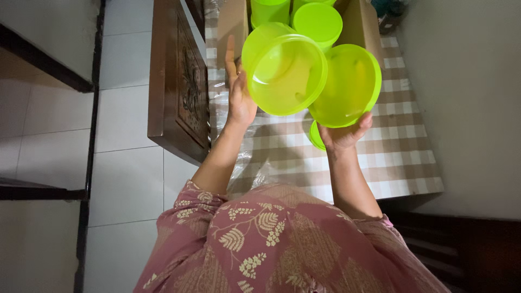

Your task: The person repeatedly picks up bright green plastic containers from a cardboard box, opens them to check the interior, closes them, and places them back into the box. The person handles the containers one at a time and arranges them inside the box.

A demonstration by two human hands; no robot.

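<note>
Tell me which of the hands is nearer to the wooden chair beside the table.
Left. The left hand, holding a round green tub, is just beside the wooden chair. The right hand, holding a green lid, is farther off over the checked table.

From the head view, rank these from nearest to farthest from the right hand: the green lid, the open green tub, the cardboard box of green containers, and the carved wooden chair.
1. Green lid: held in the right hand.
2. Open green tub: just to the left, held by the left hand.
3. Cardboard box: beyond, at the table's far end.
4. Carved wooden chair: far left, past the left hand.
</note>
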